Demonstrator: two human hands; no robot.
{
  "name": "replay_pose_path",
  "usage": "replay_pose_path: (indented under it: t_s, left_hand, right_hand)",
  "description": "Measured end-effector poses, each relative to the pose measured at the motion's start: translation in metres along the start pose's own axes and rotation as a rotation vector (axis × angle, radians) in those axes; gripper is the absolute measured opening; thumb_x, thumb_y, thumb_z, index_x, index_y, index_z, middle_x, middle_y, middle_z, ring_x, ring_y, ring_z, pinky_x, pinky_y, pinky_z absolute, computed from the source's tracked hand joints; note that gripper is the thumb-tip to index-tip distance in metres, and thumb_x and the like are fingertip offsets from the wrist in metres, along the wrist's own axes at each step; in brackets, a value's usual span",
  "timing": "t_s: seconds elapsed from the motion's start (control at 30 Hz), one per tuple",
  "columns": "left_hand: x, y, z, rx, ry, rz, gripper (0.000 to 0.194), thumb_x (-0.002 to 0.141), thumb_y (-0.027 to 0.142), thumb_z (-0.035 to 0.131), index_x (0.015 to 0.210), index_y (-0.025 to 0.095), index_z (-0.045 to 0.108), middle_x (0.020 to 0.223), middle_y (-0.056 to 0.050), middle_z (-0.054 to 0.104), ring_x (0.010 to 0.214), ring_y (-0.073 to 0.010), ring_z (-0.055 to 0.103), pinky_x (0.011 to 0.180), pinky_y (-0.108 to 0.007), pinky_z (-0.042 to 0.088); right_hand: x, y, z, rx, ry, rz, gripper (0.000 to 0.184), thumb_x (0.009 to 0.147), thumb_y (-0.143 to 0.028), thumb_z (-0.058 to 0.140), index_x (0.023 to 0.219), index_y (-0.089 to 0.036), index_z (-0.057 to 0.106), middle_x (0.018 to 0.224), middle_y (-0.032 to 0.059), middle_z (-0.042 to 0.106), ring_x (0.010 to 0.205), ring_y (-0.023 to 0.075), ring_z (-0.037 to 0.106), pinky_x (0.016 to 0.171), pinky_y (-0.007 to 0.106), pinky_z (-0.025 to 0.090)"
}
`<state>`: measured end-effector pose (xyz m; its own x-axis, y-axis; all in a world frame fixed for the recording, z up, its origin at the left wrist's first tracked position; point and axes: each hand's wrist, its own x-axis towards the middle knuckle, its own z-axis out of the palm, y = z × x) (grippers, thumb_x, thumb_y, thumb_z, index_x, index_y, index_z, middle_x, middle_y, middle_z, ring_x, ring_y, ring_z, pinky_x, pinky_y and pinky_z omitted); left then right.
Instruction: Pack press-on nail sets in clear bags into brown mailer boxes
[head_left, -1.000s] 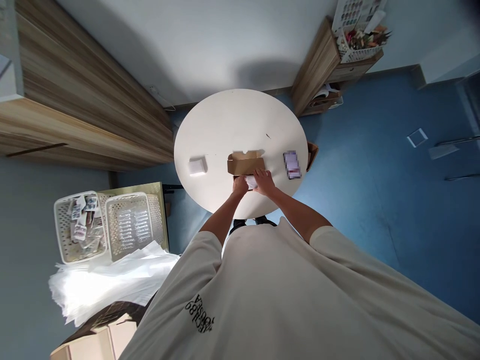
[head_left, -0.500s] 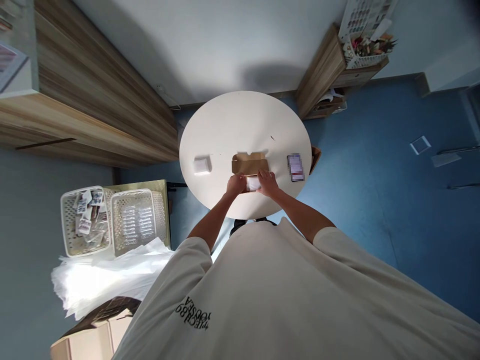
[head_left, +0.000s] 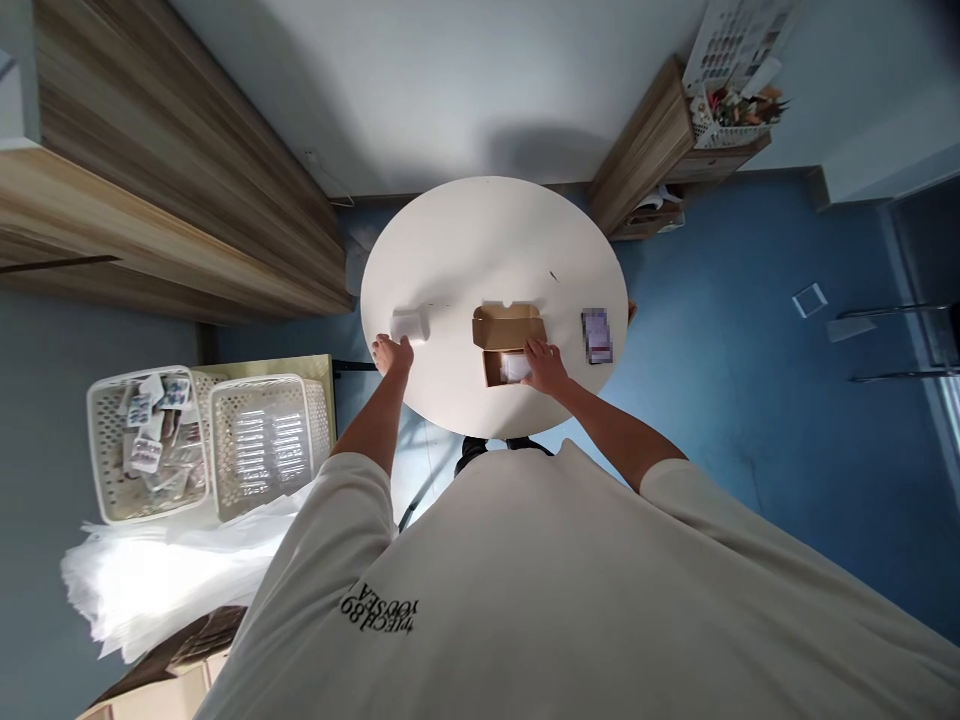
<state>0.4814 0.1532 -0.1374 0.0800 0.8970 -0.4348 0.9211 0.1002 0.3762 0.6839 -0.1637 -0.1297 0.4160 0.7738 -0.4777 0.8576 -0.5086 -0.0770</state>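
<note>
My left hand (head_left: 392, 355) is at the near edge of a small white packet (head_left: 408, 325) on the left of the table. Its thumb and fingers are apart, and the packet is not lifted. My right hand (head_left: 546, 368) grips the right end of a small brown cardboard box (head_left: 492, 369), with the fingers over its edge. The box's lid (head_left: 510, 326) is folded back, away from me. Inside lies a white wrapped item (head_left: 514, 368), its right end partly covered by my fingers.
The round white table (head_left: 487, 225) carries a phone-like device (head_left: 598, 336) with a blurred screen on the right. White plastic baskets (head_left: 259, 440) and white sheets (head_left: 172, 570) are at my left. A wooden cabinet (head_left: 187, 160) is beyond the table's left side.
My left hand has left the box and reached leftward to the white packet. My right hand stays at the box's right end. More of the box's inside shows.
</note>
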Motion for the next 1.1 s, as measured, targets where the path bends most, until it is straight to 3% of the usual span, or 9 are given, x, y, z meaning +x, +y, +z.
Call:
replay_pose_path:
  t_s: [0.23,0.4,0.5,0.7,0.83,0.93,1.1]
  left_hand:
    - [0.040,-0.003,0.005,0.026,-0.085,0.021,0.045,0.096,0.035,0.077,0.124,0.017,0.048,0.131,-0.014,0.065,0.129,-0.0303,0.062,0.111,-0.052,0.047]
    - [0.044,-0.003,0.006,-0.009,-0.148,-0.022,0.041,0.088,0.035,0.084,0.109,0.017,0.053,0.114,-0.012,0.069,0.115,-0.0294,0.067,0.100,-0.046,0.053]
    - [0.038,-0.003,0.001,-0.064,-0.165,0.065,0.031,0.086,0.032,0.082,0.101,0.020,0.057,0.103,-0.009,0.070,0.105,-0.0278,0.069,0.092,-0.042,0.055]
    - [0.006,0.013,-0.007,-0.083,-0.185,0.386,0.024,0.093,0.030,0.068,0.115,0.021,0.065,0.112,-0.009,0.071,0.100,-0.0223,0.070,0.091,-0.035,0.057]
    - [-0.031,0.041,-0.003,-0.117,-0.388,0.672,0.030,0.096,0.031,0.065,0.125,0.023,0.066,0.124,-0.008,0.071,0.107,-0.0208,0.070,0.096,-0.033,0.057]
    - [-0.064,0.060,0.010,0.020,-0.522,0.833,0.035,0.095,0.030,0.065,0.129,0.025,0.068,0.129,-0.009,0.070,0.116,-0.0252,0.067,0.106,-0.041,0.052]
    - [-0.107,0.075,0.046,0.391,-0.559,0.953,0.040,0.096,0.026,0.061,0.134,0.031,0.070,0.135,-0.012,0.068,0.135,-0.0379,0.053,0.116,-0.057,0.034]
  right_hand:
    - [0.000,-0.002,0.000,-0.013,-0.029,0.025,0.097,0.090,-0.042,0.068,0.170,-0.008,0.027,0.176,0.0246,0.026,0.161,0.0412,0.022,0.125,0.054,0.020]
    - [-0.001,-0.004,-0.003,-0.010,-0.035,0.032,0.098,0.091,-0.046,0.068,0.171,-0.008,0.026,0.175,0.0256,0.027,0.161,0.0418,0.023,0.125,0.055,0.020]
    - [-0.001,-0.005,-0.003,-0.007,-0.019,0.024,0.098,0.091,-0.048,0.068,0.170,-0.008,0.027,0.175,0.0253,0.029,0.160,0.0422,0.025,0.125,0.055,0.021]
    - [-0.001,-0.005,-0.002,0.001,-0.011,0.030,0.096,0.089,-0.043,0.070,0.169,-0.007,0.030,0.175,0.0247,0.028,0.160,0.0408,0.025,0.126,0.054,0.021]
    - [-0.001,-0.005,-0.002,0.024,-0.004,0.028,0.096,0.087,-0.041,0.071,0.169,-0.010,0.032,0.175,0.0236,0.029,0.160,0.0415,0.025,0.126,0.055,0.022]
    - [-0.001,-0.005,-0.002,0.051,-0.002,0.027,0.099,0.085,-0.041,0.071,0.169,-0.009,0.030,0.175,0.0241,0.028,0.160,0.0430,0.025,0.125,0.056,0.023]
    - [0.000,-0.002,0.001,0.093,0.027,0.015,0.100,0.084,-0.040,0.073,0.169,-0.007,0.032,0.174,0.0249,0.030,0.160,0.0442,0.024,0.126,0.056,0.023]
